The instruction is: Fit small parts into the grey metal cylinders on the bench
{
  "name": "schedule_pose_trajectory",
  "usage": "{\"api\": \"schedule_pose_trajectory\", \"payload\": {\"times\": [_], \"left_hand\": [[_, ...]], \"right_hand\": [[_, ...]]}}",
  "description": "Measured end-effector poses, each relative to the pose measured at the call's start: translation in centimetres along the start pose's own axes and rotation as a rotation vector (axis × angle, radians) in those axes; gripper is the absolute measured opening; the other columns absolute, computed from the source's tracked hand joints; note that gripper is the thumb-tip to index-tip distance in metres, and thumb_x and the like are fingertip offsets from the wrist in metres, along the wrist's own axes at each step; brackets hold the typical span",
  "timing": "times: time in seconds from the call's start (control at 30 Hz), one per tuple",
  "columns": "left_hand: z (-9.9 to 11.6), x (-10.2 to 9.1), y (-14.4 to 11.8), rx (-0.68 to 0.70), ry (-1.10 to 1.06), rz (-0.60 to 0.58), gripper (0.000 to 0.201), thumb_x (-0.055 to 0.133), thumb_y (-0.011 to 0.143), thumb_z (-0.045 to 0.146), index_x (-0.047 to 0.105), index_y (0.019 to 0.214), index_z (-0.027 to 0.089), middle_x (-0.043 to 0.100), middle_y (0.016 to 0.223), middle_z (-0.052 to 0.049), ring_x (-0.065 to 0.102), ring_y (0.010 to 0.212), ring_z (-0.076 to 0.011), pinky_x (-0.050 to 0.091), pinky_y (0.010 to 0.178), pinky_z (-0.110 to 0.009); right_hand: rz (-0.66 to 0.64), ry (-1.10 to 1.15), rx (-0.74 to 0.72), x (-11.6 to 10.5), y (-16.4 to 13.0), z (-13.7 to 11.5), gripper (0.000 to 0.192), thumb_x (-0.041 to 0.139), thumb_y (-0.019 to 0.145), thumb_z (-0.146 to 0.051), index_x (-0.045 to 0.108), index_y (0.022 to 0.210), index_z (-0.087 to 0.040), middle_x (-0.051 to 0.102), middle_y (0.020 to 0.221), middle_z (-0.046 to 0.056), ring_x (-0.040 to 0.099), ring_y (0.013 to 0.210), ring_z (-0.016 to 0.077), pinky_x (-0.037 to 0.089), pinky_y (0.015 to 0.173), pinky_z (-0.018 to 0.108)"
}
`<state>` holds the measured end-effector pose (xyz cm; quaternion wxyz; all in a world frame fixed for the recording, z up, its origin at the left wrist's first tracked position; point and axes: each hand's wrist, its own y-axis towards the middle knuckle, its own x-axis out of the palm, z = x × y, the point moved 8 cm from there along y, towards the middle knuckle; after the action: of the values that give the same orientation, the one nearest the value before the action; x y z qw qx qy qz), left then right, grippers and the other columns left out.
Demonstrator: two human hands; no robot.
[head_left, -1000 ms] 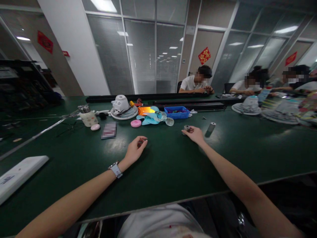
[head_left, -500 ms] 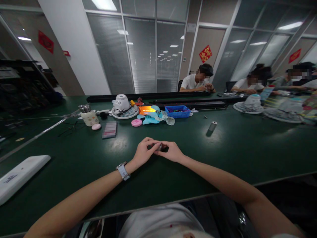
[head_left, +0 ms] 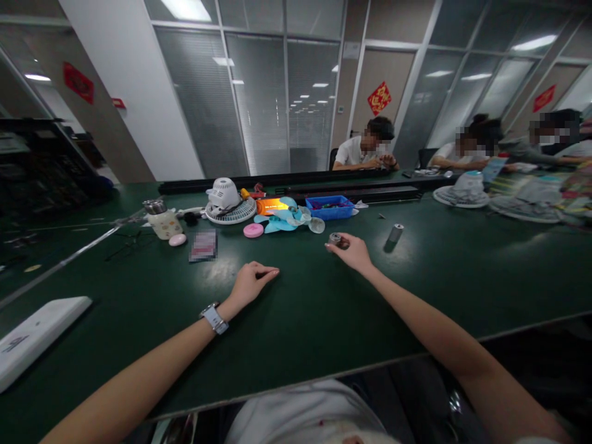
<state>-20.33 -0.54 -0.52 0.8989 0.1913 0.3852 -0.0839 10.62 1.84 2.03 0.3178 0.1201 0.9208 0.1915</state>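
1. The left hand (head_left: pixel 252 283) rests on the table (head_left: pixel 324 308), at about eight o'clock from the right hand (head_left: pixel 351 251).
2. The small motor part (head_left: pixel 335 238) sits at the right hand's fingertips, at its eleven o'clock.
3. The metal cylinder (head_left: pixel 396 233) stands at the right hand's two o'clock.
4. The parts tray (head_left: pixel 330 208) lies at twelve o'clock, behind the motor part.
5. The fan grille (head_left: pixel 230 206) lies at nine o'clock from the tray.

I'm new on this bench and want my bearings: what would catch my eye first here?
Two bare arms stretch across the green table: the right hand pinches a small metal cylinder in its fingers, while the left hand, above a wristwatch, rests curled on the surface. Beyond them lie a white fan, light-blue fan blades and a blue tray.
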Motion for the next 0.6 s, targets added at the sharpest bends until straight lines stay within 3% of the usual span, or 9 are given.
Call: {"api": "schedule_pose_trajectory", "payload": {"times": [0.1,0.2,0.4,0.5,0.57,0.6], "left_hand": [[-0.2,0.4,0.0,0.025,0.055,-0.015,0.033,0.059,0.087,0.049,0.077,0.105,0.029,0.071,0.090,-0.006,0.060,0.088,-0.0229,0.044,0.079,-0.036],[0.0,0.5,0.0,0.029,0.093,-0.017,0.032,0.060,0.086,0.049,0.078,0.104,0.030,0.070,0.088,-0.006,0.059,0.088,-0.0233,0.043,0.080,-0.036],[0.2,0.6,-0.1,0.026,0.104,-0.034,0.038,0.056,0.087,0.052,0.076,0.108,0.027,0.070,0.089,-0.007,0.059,0.087,-0.0236,0.042,0.080,-0.037],[0.1,0.2,-0.1,-0.023,0.050,0.029,0.050,0.051,0.088,0.055,0.070,0.120,0.022,0.068,0.089,-0.007,0.059,0.084,-0.0233,0.044,0.078,-0.037],[-0.2,-0.4,-0.1,-0.081,-0.016,0.116,0.054,0.045,0.090,0.055,0.066,0.124,0.018,0.067,0.089,-0.008,0.059,0.081,-0.0225,0.045,0.076,-0.036],[-0.5,-0.6,-0.1,-0.109,-0.049,0.161,0.055,0.042,0.091,0.055,0.065,0.123,0.016,0.067,0.091,-0.008,0.059,0.081,-0.0222,0.046,0.075,-0.036]], "right_hand": [[0.173,-0.248,0.148,-4.1,1.8,4.5,0.041,0.071,0.077,-0.047,0.071,0.109,-0.020,0.075,0.094,0.007,0.070,0.087,0.0229,0.053,0.078,0.033],[0.251,-0.403,0.272,-6.7,2.3,7.3,0.044,0.067,0.080,-0.049,0.070,0.113,-0.020,0.075,0.097,0.008,0.069,0.092,0.0249,0.052,0.080,0.034],[0.155,-0.429,0.427,-6.7,2.0,9.3,0.047,0.065,0.081,-0.050,0.067,0.116,-0.019,0.072,0.108,0.012,0.067,0.101,0.0270,0.050,0.084,0.036],[0.271,-0.457,0.410,-6.9,1.3,7.2,0.059,0.070,0.077,-0.045,0.057,0.126,-0.015,0.064,0.123,0.017,0.059,0.115,0.0314,0.045,0.095,0.045],[0.426,-0.499,0.224,-6.7,0.3,3.2,0.066,0.071,0.076,-0.039,0.050,0.133,-0.012,0.055,0.135,0.020,0.049,0.128,0.0337,0.037,0.105,0.051],[0.444,-0.498,0.082,-5.8,-0.2,0.7,0.064,0.069,0.079,-0.036,0.048,0.135,-0.012,0.052,0.139,0.020,0.044,0.132,0.0331,0.032,0.108,0.053]]}}
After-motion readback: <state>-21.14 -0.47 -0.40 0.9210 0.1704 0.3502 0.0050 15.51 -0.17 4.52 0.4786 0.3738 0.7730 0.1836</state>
